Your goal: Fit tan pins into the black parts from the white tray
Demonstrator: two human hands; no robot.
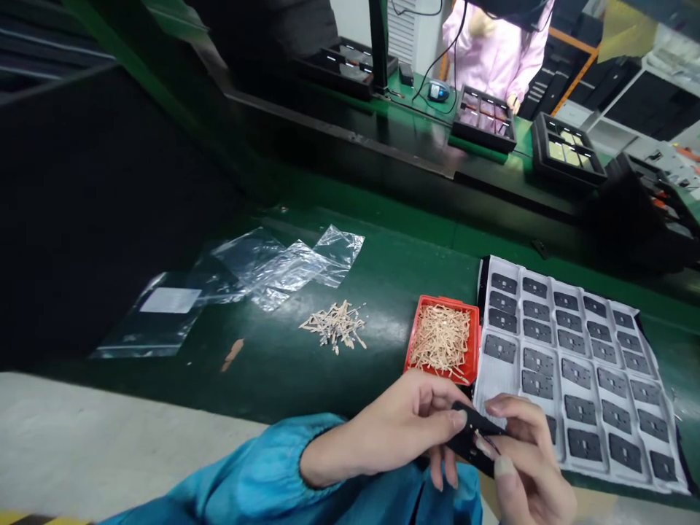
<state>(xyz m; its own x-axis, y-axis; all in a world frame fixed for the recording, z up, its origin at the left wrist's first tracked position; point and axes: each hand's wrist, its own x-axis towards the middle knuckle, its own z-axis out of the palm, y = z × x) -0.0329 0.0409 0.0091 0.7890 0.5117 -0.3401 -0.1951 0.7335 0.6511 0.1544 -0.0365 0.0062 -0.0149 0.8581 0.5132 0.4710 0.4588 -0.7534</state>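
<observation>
My left hand [405,430] and my right hand [528,459] meet at the bottom of the view, both pinched on one small black flat part [471,436]. My left sleeve is blue. Just beyond my hands stands a red tray [475,343] full of thin tan strips [440,339]. To its right lies a white blister tray [495,379] with rows of several black parts [569,341]. A loose pile of tan strips [335,324] lies on the green bench to the left.
Clear plastic bags [284,266] lie on the green bench surface [383,262] at left. Across a raised divider, a person in a pink coat [497,51] stands by black compartment trays [484,117]. A further black tray [569,153] sits at right.
</observation>
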